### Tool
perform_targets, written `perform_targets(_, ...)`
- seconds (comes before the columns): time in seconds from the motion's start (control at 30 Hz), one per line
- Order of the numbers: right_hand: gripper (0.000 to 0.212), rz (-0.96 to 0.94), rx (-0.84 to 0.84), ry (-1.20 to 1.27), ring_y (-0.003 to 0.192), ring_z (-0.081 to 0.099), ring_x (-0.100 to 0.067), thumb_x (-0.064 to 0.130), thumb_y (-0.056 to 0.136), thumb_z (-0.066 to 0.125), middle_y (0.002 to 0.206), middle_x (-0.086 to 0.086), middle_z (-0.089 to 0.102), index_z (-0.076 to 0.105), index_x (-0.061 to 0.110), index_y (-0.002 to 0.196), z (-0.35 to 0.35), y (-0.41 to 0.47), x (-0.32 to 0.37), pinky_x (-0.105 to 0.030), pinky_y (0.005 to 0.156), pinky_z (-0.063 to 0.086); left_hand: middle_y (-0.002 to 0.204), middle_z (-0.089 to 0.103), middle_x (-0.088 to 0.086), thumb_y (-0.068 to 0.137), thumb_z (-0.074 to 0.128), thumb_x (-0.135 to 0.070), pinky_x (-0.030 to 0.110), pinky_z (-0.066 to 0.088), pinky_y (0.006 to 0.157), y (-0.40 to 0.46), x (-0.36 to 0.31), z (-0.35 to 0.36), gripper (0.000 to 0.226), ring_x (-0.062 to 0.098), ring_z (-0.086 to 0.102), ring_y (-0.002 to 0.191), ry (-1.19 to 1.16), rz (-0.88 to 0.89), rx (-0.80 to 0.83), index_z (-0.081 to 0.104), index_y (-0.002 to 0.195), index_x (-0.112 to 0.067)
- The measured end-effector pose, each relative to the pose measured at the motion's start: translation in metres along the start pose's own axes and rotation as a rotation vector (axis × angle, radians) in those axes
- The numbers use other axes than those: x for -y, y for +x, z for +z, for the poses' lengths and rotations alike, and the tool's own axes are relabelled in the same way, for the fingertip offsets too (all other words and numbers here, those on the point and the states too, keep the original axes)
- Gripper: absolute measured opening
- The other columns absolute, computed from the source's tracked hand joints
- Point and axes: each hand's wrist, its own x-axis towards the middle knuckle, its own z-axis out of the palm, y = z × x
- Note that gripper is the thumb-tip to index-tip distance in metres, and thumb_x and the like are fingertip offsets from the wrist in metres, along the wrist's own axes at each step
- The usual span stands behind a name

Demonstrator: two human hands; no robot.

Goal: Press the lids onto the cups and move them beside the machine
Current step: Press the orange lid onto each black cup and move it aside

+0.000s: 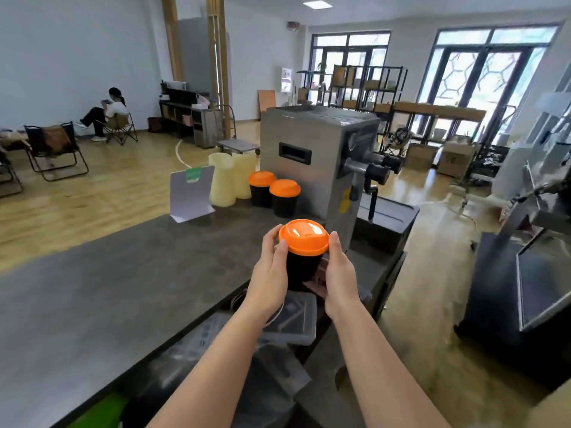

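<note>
Holding a black cup (pixel 301 267) with an orange lid (pixel 303 236) between both hands right now, just off the near edge of the dark counter (pixel 108 288) and a little in front of the steel machine (pixel 318 156). Left hand (pixel 270 279) curled around the left side of the cup with the thumb up at the lid rim, right hand (pixel 338 273) cupping the other side, fingers wrapped underneath and behind. Lid looks seated flat and even all round, so probably pressed on already, though hard to say for sure from this angle whether the far edge has fully clicked. Counting progress: two more lidded cups (pixel 273 193) already parked side by side on the counter, touching or nearly so, right against the left side of the machine, next to a couple of pale yellow containers (pixel 230 180) and a grey card stand (pixel 191 193). So two down, third one in hand and not yet set down. Left to do, going by this: carry this cup over and put it down beside the other two, plenty of bare counter in front of them. Can't spot any other unlidded cups or loose lids anywhere, so possibly the last one, but stuff below the counter edge is blurry and could be hiding more.
</note>
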Motion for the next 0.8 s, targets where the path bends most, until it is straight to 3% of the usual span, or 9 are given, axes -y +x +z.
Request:
perform_targets(0.13,0.052,0.001,-0.035,0.002,0.110,0.066,-0.024,0.062,0.096,0.046,0.115,-0.004,0.072,0.068,0.022,0.120,0.004,0.091,0.006,-0.046,0.097,0.053,0.143,0.049,-0.013,0.089,0.039,-0.063,0.042,0.039,0.113,0.076,0.028,0.025,0.049,0.008,0.048,0.132,-0.048,-0.052,-0.012,0.033,0.137,-0.054)
perform_targets(0.23,0.056,-0.016,-0.011,-0.051,0.118,0.063,-0.021,0.063,0.095,0.045,0.123,-0.002,0.070,0.066,0.022,0.126,0.010,0.144,0.007,-0.046,0.107,0.047,0.134,0.053,-0.015,0.094,0.042,-0.052,0.042,0.041,0.111,0.124,0.041,0.041,0.028,0.007,0.051,0.127,-0.065,-0.086,-0.070,0.039,0.122,-0.052)
perform_targets(0.33,0.087,-0.015,-0.025,-0.092,0.128,0.055,-0.018,0.086,0.072,0.047,0.135,0.002,0.063,0.060,0.026,0.133,0.010,0.194,-0.003,-0.047,0.112,0.041,0.132,0.052,-0.011,0.105,0.041,-0.032,0.025,0.040,0.105,0.160,0.048,0.054,0.022,0.003,0.049,0.124,-0.031,-0.089,-0.104,0.040,0.126,-0.037)
perform_targets(0.4,0.094,-0.012,-0.029,-0.108,0.133,0.050,-0.017,0.089,0.066,0.042,0.140,0.003,0.059,0.057,0.028,0.136,0.009,0.212,-0.010,-0.047,0.114,0.038,0.132,0.052,-0.009,0.105,0.042,-0.027,0.012,0.038,0.095,0.170,0.050,0.059,0.022,-0.004,0.048,0.121,-0.009,-0.089,-0.118,0.042,0.126,-0.032)
perform_targets(0.47,0.084,-0.005,-0.031,-0.124,0.136,0.047,-0.017,0.082,0.077,0.038,0.143,0.004,0.056,0.056,0.027,0.138,0.012,0.216,-0.002,-0.047,0.116,0.035,0.132,0.052,-0.009,0.105,0.043,-0.026,0.009,0.037,0.093,0.179,0.056,0.064,0.023,-0.007,0.047,0.120,0.007,-0.105,-0.136,0.043,0.127,-0.031)
perform_targets(0.57,0.058,0.005,-0.037,-0.151,0.140,0.041,-0.019,0.059,0.101,0.034,0.148,0.001,0.048,0.049,0.022,0.144,0.015,0.217,0.007,-0.044,0.119,0.030,0.132,0.053,-0.010,0.105,0.042,-0.024,0.015,0.037,0.100,0.187,0.063,0.067,0.024,-0.005,0.047,0.121,0.039,-0.114,-0.170,0.043,0.129,-0.030)
perform_targets(0.73,0.051,-0.043,0.018,-0.178,0.143,0.035,-0.018,0.043,0.106,0.032,0.151,-0.002,0.043,0.042,0.016,0.148,0.008,0.217,0.010,-0.029,0.111,0.026,0.129,0.056,-0.010,0.106,0.038,-0.026,0.021,0.038,0.098,0.187,0.061,0.069,0.027,0.003,0.051,0.121,0.088,-0.135,-0.208,0.045,0.132,-0.028)
perform_targets(0.8,0.045,-0.068,0.060,-0.195,0.136,0.038,-0.010,0.041,0.107,0.031,0.140,0.005,0.048,0.045,0.021,0.145,0.007,0.216,0.010,-0.024,0.105,0.027,0.129,0.057,-0.009,0.106,0.037,-0.027,0.022,0.038,0.097,0.186,0.060,0.070,0.027,0.006,0.052,0.120,0.097,-0.150,-0.226,0.045,0.132,-0.028)
